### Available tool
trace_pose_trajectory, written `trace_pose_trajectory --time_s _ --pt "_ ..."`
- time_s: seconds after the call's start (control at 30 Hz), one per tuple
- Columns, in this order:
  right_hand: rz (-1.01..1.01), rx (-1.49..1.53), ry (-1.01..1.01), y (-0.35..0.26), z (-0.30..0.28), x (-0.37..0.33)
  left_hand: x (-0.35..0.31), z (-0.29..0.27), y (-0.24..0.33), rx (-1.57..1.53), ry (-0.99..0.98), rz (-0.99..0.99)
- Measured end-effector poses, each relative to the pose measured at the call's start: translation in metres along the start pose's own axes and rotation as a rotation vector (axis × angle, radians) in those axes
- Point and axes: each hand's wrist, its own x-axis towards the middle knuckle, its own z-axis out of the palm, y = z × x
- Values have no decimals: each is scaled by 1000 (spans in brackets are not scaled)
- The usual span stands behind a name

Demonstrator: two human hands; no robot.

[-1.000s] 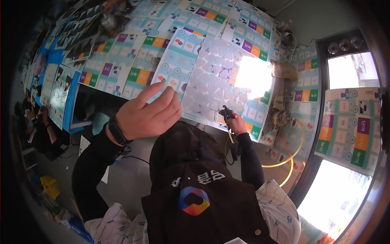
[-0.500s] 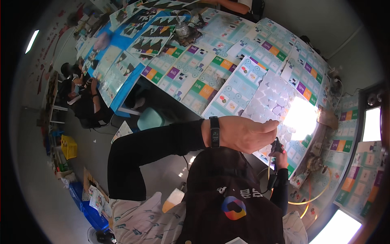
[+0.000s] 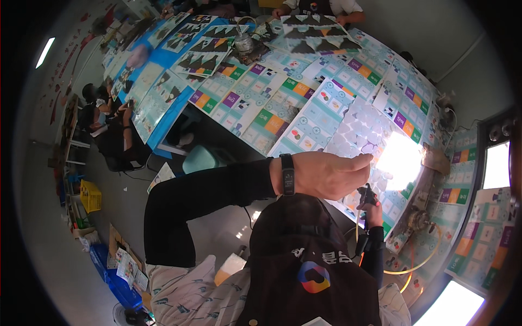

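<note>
My left hand (image 3: 334, 175), with a dark band on its wrist, reaches across in front of me over the near table edge. Its fingers are pressed together; anything between them is hidden. Just below its fingertips, my right hand (image 3: 373, 213) is closed round a small black spray-gun-like tool (image 3: 367, 194) with a thin yellowish hose. Beyond both hands lies a pale sheet (image 3: 356, 127) covered with rounded whitish shapes. Strong glare washes out the part of it nearest the tool.
Printed sheets (image 3: 261, 117) cover the table. A metal pot (image 3: 244, 43) stands at the far side, another metal fitting (image 3: 418, 218) at right with a yellow hose (image 3: 429, 261). A co-worker (image 3: 321, 6) is behind a sheet of dark pennants (image 3: 315, 33). A teal stool (image 3: 202, 159) stands below.
Across the table, the co-worker has come further into view, and a sheet of dark pennants now lies or hovers there. My right hand and its tool have shifted slightly; my left hand is nearly still.
</note>
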Motion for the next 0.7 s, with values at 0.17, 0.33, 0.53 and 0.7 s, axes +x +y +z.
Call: trace_pose_trajectory --time_s 0.17,0.33,0.53,0.7 --pt "14 41 -5 2 -5 -3 4 2 4 41 27 -32" --pt "13 30 20 0 -7 -10 10 3 5 40 27 -32" --pt "74 65 53 6 -10 -12 16 3 5 24 27 -18" --pt "57 44 42 5 -12 -13 17 6 7 0 40 -26"
